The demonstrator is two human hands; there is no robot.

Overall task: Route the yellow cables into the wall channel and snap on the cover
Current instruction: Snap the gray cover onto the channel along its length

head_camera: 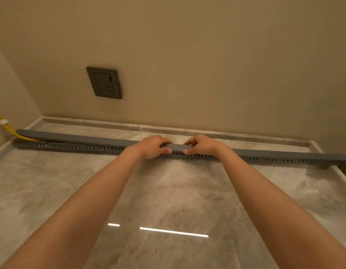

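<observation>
A long grey slotted channel [77, 148] lies on the marble floor, running left to right in front of the wall. A grey cover [71, 137] sits on top of it; its left part stands lifted above the channel, its right part [284, 155] lies lower. My left hand [154, 146] and my right hand [201, 145] both grip the cover near its middle, thumbs on the front edge, fingers over the top. Yellow cables [5, 126] come down the left wall and enter the channel's left end. A bit of yellow [345, 167] shows at the right end.
A dark wall socket [104, 82] sits on the beige wall above the channel's left half. A stone skirting [187, 129] runs along the wall base behind the channel. Glossy marble floor [168, 200] lies between me and the channel.
</observation>
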